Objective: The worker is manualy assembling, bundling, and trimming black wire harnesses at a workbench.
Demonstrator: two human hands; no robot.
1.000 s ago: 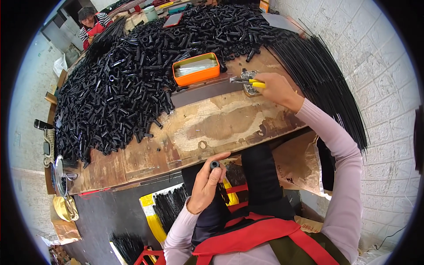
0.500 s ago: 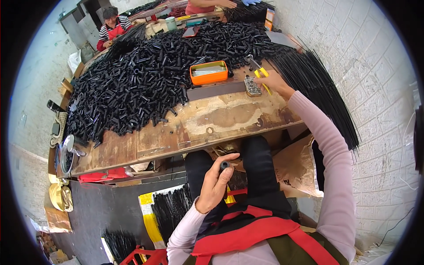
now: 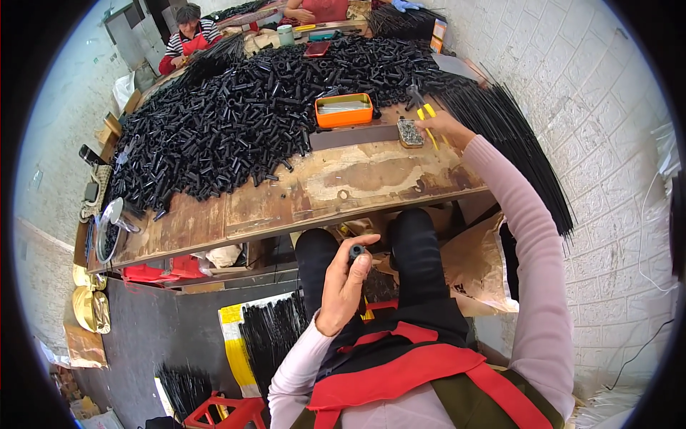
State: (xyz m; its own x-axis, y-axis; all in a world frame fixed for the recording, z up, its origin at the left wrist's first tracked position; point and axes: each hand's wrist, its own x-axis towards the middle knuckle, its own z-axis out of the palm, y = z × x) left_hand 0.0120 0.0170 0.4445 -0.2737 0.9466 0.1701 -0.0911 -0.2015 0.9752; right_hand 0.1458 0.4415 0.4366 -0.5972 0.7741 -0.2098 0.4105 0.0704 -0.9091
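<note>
My left hand is closed around a short black plastic tube, held above my lap with its round open end facing up. The index finger stretches out past the tube. Over at the table's right side, my right hand has the yellow-handled pliers in its grip, jaws pointing away from me. Its fingertips reach to the edge of a small tin filled with tiny metal pieces. Whether the fingertips pinch one of those pieces is too small to see.
A large heap of black tubes covers much of the wooden table. An orange tin holds thin metal pieces. Long black rods lie along the right edge. Two people sit at the far end. A red stool stands lower left.
The pliers have turned slightly in my right hand, which stays by the small tin. My left hand still holds the tube, a little higher in view. The whole view has shifted slightly.
</note>
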